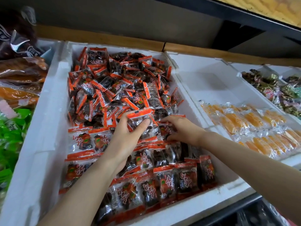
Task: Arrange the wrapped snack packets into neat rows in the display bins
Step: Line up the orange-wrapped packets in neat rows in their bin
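A white foam bin [48,121] holds many red-edged clear snack packets. A loose heap of packets [117,85] fills its far half. Neat rows of packets [162,181] lie flat in its near half. My left hand [127,136] grips a small stack of packets [141,121], thumb across the front, just above the rows. My right hand [180,129] reaches in from the right, and its fingertips pinch a packet [166,129] lying at the foot of the heap.
To the right, a second foam bin [208,82] holds rows of orange packets [254,128]. Further right lie mixed foil candies [276,90]. Green packets [11,136] and brown bags [21,69] sit left. A dark shelf [244,17] overhangs.
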Demonstrator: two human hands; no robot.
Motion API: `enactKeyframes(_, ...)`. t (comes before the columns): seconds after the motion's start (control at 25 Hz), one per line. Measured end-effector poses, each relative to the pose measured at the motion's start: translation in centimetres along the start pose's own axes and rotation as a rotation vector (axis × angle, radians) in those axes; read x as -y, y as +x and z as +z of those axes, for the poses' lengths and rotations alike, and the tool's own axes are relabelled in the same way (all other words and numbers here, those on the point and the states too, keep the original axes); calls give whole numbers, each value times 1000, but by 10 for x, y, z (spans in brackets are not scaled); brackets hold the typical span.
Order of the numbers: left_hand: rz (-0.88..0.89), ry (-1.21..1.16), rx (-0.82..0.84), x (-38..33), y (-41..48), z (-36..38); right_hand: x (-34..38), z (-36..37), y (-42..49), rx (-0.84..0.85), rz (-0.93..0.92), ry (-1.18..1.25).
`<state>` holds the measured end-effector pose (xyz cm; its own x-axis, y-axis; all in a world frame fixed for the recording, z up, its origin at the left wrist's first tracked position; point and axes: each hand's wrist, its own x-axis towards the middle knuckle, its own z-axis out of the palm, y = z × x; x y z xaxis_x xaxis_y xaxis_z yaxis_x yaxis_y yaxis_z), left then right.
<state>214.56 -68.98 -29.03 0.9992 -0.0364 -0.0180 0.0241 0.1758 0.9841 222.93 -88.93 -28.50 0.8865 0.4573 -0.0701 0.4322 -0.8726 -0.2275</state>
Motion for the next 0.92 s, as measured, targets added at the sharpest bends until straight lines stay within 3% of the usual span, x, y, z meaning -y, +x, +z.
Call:
enactKeyframes(0.08, 3, 5, -6, -2, -2, 1, -1, -5, -1, -43, -12, 10)
enactKeyframes(0.2, 4, 16, -17, -4, -4, 0, -11, -16, 2, -280, 76, -135)
enactKeyframes(0.32, 2, 20, -29, -4, -3, 3, -20, -19, 9, -218, 119, -305)
enactKeyframes(0.6, -36, 91, -70, -5, -3, 5, -12, -13, 46, -243, 270, -9)
enactKeyframes(0.72, -37, 106, -76, -5, -4, 5, -7, -11, 55, -384, 275, 71)
enactKeyframes(0.92, -62, 102, -102, -4, -1, 4, 10, -32, 40, -632, 115, 44)
